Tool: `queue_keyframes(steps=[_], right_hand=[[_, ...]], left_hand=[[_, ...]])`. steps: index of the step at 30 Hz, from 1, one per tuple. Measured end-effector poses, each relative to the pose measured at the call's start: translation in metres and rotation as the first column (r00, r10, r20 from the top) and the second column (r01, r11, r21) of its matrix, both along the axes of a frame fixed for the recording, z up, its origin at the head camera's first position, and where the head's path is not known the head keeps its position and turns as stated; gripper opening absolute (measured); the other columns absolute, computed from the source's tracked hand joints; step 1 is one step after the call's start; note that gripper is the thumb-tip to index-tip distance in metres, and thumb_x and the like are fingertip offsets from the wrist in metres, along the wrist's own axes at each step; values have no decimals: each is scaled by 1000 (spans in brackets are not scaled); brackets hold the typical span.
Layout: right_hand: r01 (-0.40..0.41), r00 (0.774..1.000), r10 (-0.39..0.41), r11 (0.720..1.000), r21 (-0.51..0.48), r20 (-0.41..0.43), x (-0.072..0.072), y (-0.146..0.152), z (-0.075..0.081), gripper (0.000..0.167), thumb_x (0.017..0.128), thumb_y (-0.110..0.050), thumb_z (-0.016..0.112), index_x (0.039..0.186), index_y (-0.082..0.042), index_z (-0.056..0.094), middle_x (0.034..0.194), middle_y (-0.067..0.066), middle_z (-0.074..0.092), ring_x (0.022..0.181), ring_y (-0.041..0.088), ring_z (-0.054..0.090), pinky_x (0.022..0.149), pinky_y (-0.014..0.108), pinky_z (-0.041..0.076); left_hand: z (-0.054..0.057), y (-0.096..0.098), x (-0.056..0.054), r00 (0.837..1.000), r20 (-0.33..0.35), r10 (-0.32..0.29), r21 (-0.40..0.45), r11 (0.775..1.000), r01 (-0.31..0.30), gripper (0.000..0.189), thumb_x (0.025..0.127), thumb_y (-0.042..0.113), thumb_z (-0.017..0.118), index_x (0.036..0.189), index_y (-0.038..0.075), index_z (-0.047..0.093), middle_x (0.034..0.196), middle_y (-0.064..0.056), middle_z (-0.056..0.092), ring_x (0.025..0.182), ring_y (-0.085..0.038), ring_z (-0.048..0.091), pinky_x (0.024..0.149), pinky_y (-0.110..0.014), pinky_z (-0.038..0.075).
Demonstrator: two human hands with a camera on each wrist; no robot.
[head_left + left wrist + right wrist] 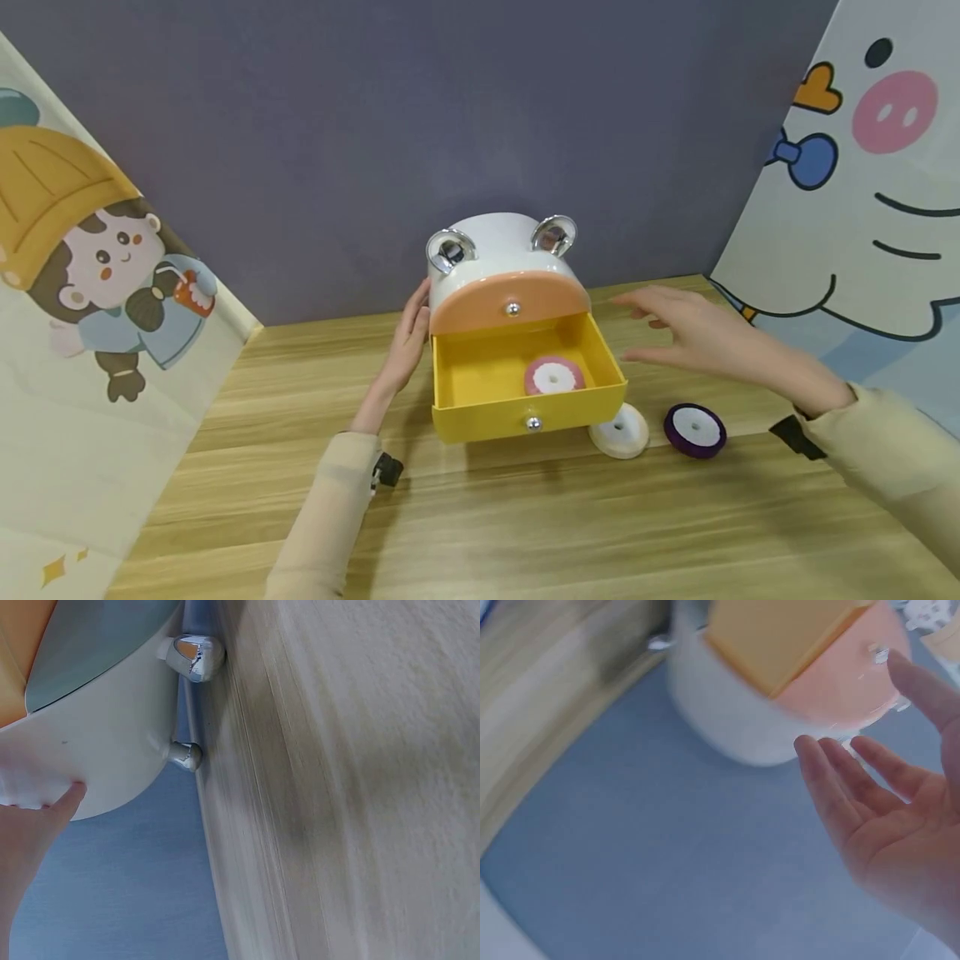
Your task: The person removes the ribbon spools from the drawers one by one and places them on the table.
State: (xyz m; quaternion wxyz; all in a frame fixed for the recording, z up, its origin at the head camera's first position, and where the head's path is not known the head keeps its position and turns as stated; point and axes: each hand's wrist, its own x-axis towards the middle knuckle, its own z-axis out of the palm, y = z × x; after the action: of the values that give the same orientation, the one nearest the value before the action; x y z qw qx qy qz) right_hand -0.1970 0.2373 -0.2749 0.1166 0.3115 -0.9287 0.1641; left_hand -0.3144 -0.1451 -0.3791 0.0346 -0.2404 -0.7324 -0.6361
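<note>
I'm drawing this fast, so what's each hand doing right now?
Left hand: open, touching the side of the white cabinet.
Right hand: open, holding nothing.

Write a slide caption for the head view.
Left hand against the white cabinet, yellow drawer open, pink roll inside, right hand empty.

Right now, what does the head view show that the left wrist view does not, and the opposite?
Only the head view shows the right hand, the pink roll inside the yellow drawer, and the white roll and purple roll on the table.
Only the left wrist view shows two silver feet under the white box.
Both show the box with the left hand at its side, the table and the blue-grey wall.
</note>
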Motion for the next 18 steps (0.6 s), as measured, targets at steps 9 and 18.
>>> queue_keyframes(steps=[9, 18], right_hand=[[-129, 985, 128, 992, 5, 113, -8, -46, 0, 56, 81, -23, 82, 129, -3, 60, 125, 12, 67, 102, 25, 66, 85, 42, 60], [-178, 975, 170, 983, 41, 144, -23, -62, -16, 44, 83, -18, 80, 121, -3, 65, 114, 9, 69, 94, 20, 62, 80, 33, 56]], left_hand=[[0, 1, -1, 1000, 6, -16, 6, 1000, 16, 51, 109, 16, 29, 159, 15, 20, 165, -14, 21, 151, -33, 24, 121, -54, 29], [0, 0, -1, 1000, 5, 1, 0, 1000, -1, 51, 109, 15, 30, 159, 13, 20, 164, -17, 22, 151, -35, 25, 122, -53, 29]])
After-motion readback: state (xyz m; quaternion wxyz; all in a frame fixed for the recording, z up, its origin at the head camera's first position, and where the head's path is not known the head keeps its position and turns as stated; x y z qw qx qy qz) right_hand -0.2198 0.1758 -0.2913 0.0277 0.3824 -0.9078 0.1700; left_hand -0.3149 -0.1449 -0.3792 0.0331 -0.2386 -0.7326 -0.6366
